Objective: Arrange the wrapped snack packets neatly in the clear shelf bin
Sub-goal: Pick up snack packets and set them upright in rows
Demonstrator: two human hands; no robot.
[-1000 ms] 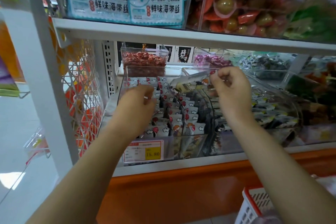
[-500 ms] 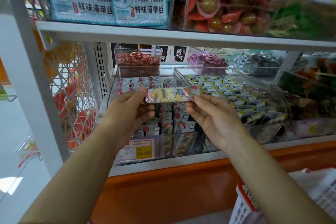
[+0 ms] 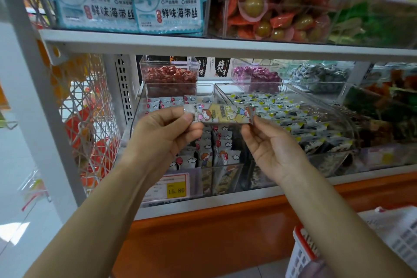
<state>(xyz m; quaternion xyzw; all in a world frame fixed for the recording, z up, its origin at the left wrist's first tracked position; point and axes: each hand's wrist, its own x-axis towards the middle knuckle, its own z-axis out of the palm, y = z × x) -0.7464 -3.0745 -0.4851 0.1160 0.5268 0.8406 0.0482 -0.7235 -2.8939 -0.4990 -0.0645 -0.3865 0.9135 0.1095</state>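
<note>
A long wrapped snack packet [image 3: 222, 114] with cartoon figures and a yellow middle is held level above the clear shelf bin [image 3: 222, 178]. My left hand [image 3: 165, 135] pinches its left end and my right hand [image 3: 268, 144] pinches its right end. Below it, rows of similar packets [image 3: 216, 142] stand upright in the bin, partly hidden by my hands. A price label [image 3: 174, 187] reading 15.80 sits on the bin's front wall.
A neighbouring clear bin [image 3: 334, 160] to the right holds several green-and-white packets. Smaller bins of red candies [image 3: 169, 74] and purple candies [image 3: 255, 73] stand behind. An upper shelf [image 3: 203, 44] hangs overhead. A red-and-white basket [image 3: 302, 253] sits at lower right.
A second ago my left hand was down in the bin and my right hand held the packet higher. Both hands now hold the packet stretched level between them, slightly nearer to me.
</note>
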